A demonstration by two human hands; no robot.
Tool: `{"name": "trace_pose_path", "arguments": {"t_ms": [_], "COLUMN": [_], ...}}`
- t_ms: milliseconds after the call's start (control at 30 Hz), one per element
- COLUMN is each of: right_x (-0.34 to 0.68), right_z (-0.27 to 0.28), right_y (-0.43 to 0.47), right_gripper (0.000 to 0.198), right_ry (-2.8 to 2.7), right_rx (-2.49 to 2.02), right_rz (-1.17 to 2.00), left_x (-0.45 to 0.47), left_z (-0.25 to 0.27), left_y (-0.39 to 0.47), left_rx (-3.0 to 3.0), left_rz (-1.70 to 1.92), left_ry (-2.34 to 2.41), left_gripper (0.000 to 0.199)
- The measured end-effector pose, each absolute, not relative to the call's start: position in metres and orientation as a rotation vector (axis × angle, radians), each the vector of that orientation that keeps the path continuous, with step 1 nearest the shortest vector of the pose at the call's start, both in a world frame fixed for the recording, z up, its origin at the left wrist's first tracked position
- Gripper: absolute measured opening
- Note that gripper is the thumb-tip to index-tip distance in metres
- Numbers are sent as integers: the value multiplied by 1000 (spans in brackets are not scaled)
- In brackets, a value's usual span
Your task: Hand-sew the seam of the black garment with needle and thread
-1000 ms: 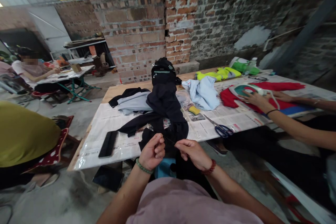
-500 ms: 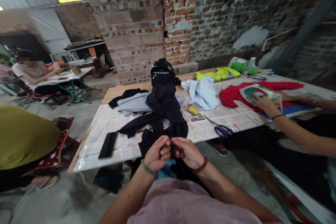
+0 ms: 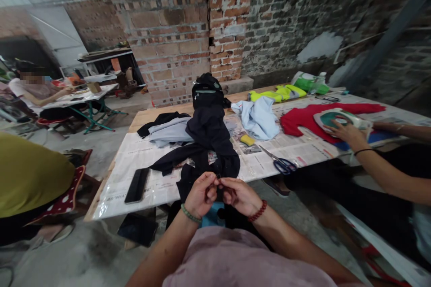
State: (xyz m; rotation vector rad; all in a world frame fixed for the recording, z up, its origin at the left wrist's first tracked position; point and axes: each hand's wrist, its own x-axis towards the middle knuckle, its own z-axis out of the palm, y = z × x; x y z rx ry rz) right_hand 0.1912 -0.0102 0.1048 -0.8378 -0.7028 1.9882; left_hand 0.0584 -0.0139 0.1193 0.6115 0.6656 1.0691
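My left hand [image 3: 202,193] and my right hand [image 3: 243,195] meet fingertip to fingertip in front of my body, at the table's near edge. Thumb and forefinger are pinched on both sides, and whatever sits between them is too small to make out. Just beyond my fingers, dark cloth [image 3: 188,178] hangs over the edge, joined to or lying against a heap of navy garments [image 3: 210,128]. A black phone [image 3: 137,185] lies to the left of my hands. Scissors [image 3: 283,165] with dark blue handles rest to the right, near a yellow sponge-like block [image 3: 247,139].
Newspaper under clear plastic covers the table [image 3: 112,188]. A black backpack [image 3: 207,89], a light blue garment [image 3: 259,119] and a yellow hi-vis garment [image 3: 286,93] lie farther back. At right, a co-worker's hand holds an iron [image 3: 326,119] on a red garment [image 3: 296,119].
My hands stay pinched together in nearly the same place. The co-worker's iron has slid a little to the right over the red garment. The view has shifted slightly.
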Motion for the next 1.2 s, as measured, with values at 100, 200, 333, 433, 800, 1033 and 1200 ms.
{"name": "trace_pose_path", "arguments": {"t_ms": [100,200,333,433,800,1033,1200], "right_x": [192,192,194,196,196,212,226], "right_z": [104,102,101,101,100,104,112], "right_y": [-10,-9,-9,-8,-10,-4,2], "right_gripper": [17,16,16,15,16,16,16], "right_ry": [-668,-644,-621,-635,-764,-732,-815], "right_rx": [-841,-835,-828,-813,-818,-690,-695], "right_rz": [1996,2001,2026,2038,1978,1968,1930], "left_x": [59,62,64,65,64,50,34], "left_z": [118,117,117,118,119,115,109], "left_y": [-14,-14,-15,-16,-17,-12,-14], "left_rx": [671,712,778,834,933,825,846], "left_rz": [1099,1143,1152,1139,1120,1122,1093], "left_ry": [706,749,793,834,918,865,935], "left_gripper": [22,24,24,24,25,23,24]}}
